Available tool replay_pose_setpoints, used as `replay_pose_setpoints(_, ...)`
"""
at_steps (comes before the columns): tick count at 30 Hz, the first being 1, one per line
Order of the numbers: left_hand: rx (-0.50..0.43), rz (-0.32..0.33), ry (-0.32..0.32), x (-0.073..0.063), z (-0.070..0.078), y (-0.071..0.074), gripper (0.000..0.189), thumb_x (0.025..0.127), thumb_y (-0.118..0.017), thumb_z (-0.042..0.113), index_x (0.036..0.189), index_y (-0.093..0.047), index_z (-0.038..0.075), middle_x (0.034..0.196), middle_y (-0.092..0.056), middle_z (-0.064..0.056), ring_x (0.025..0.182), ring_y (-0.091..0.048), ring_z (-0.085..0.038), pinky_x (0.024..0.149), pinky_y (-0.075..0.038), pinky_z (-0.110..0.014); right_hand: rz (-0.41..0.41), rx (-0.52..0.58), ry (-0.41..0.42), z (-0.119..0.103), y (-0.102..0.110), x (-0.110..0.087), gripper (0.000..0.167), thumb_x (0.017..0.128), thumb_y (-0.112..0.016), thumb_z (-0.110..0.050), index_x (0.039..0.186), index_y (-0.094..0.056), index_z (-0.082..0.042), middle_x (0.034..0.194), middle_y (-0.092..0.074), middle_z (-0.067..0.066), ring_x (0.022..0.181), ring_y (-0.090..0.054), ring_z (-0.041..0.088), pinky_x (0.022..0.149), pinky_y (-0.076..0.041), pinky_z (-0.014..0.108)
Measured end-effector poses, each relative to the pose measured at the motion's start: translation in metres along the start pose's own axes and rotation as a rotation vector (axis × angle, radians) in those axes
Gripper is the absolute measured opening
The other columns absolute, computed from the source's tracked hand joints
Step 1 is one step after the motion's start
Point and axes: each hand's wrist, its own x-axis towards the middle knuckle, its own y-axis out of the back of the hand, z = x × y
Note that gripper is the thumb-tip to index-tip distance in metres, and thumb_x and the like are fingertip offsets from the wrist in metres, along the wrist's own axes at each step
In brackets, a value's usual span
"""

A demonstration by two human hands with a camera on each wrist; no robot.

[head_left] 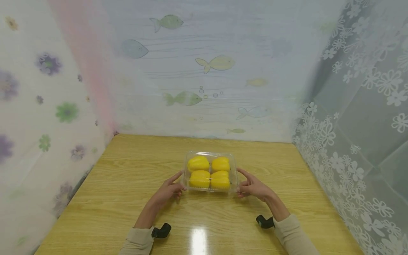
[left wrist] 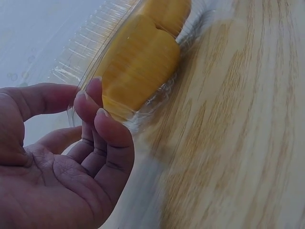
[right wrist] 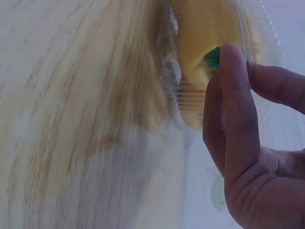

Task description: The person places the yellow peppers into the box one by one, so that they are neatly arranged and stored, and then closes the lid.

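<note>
A clear plastic clamshell box (head_left: 209, 190) holds several yellow bell peppers (head_left: 199, 179) in two rows, near the middle of the table. At its left side my left hand (head_left: 165, 193) pinches the rim between thumb and fingers. My right hand (head_left: 255, 187) grips the opposite edge in the same way. Close up in the left wrist view, fingertips (left wrist: 114, 129) curl at the box's thin rim beside a pepper (left wrist: 138, 67). A green stem (right wrist: 212, 58) shows through the ribbed plastic in the right wrist view, right by the fingers.
The wood-grain table (head_left: 134, 152) ends at a fish-print curtain (head_left: 210, 106) behind. Flowered cloth (head_left: 67, 141) hangs on the left, and a sheer flower-patterned curtain (head_left: 350, 166) on the right. Black wrist cameras (head_left: 162, 231) sit at both beige sleeves (head_left: 294, 233).
</note>
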Motion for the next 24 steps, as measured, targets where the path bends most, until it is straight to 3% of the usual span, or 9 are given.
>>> replay_pose_setpoints(7,-0.002,-0.001,0.004,-0.001,0.001,0.0,0.076,0.099,-0.059,0.009,0.163,-0.02,0.01,0.082,-0.065,0.0,0.069,-0.051,-0.01,0.065,-0.049,-0.025,0.003,-0.003,-0.02,-0.003,-0.001,0.0,0.088,0.098,-0.057,0.002,0.163,0.002,-0.003,0.09,-0.071,0.009,0.089,-0.072,0.03,0.085,-0.06,0.05)
replay_pose_setpoints(16,0.012,0.005,0.011,-0.001,0.002,0.001,0.076,0.099,-0.061,0.01,0.163,-0.021,0.011,0.085,-0.067,-0.002,0.07,-0.052,-0.011,0.065,-0.05,-0.025,-0.026,-0.001,-0.04,0.003,0.006,0.001,0.086,0.101,-0.059,-0.005,0.164,0.0,-0.007,0.103,-0.071,0.023,0.098,-0.07,0.03,0.087,-0.06,0.042)
replay_pose_setpoints(24,0.046,-0.017,-0.001,-0.005,0.0,0.006,0.069,0.102,-0.059,0.014,0.16,-0.023,-0.001,0.102,-0.071,-0.013,0.073,-0.054,-0.011,0.068,-0.051,-0.026,-0.002,-0.009,-0.041,0.007,0.006,-0.005,0.08,0.105,-0.056,-0.014,0.163,-0.003,-0.004,0.115,-0.07,0.022,0.108,-0.068,0.035,0.092,-0.057,0.045)
